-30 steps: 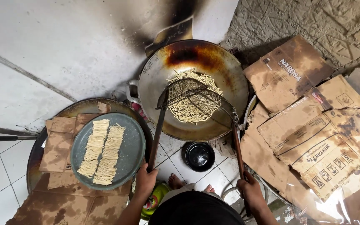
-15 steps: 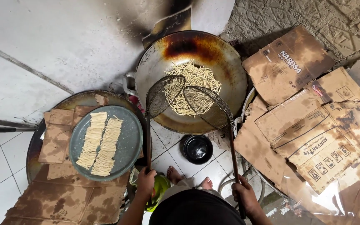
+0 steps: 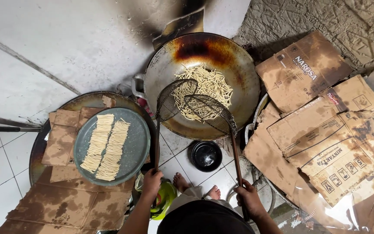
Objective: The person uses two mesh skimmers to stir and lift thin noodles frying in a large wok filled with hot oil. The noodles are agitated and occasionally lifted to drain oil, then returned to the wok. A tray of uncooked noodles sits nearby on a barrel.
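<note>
Wire-mesh skimmers, one in each hand, reach into a wok of pale strips.

Left hand [image 3: 151, 183], at the lower centre of the frame, has its fingers wrapped round the long handle of the left skimmer [image 3: 175, 99], whose round basket tilts over the near left side of the wok [image 3: 243, 73]. Right hand [image 3: 249, 199], lower right of centre, grips the handle of the right skimmer [image 3: 209, 113] the same way; its basket lies just beside the first, and the two rims seem to overlap, though the mesh makes that hard to judge. Pale fried strips [image 3: 213, 82] float in the wok's middle, upper centre of the frame. At left, a grey-green plate [image 3: 137, 143] holds two rows of uncooked strips [image 3: 105, 146]. Oil-stained cardboard [image 3: 325, 130] covers the right side.
</note>
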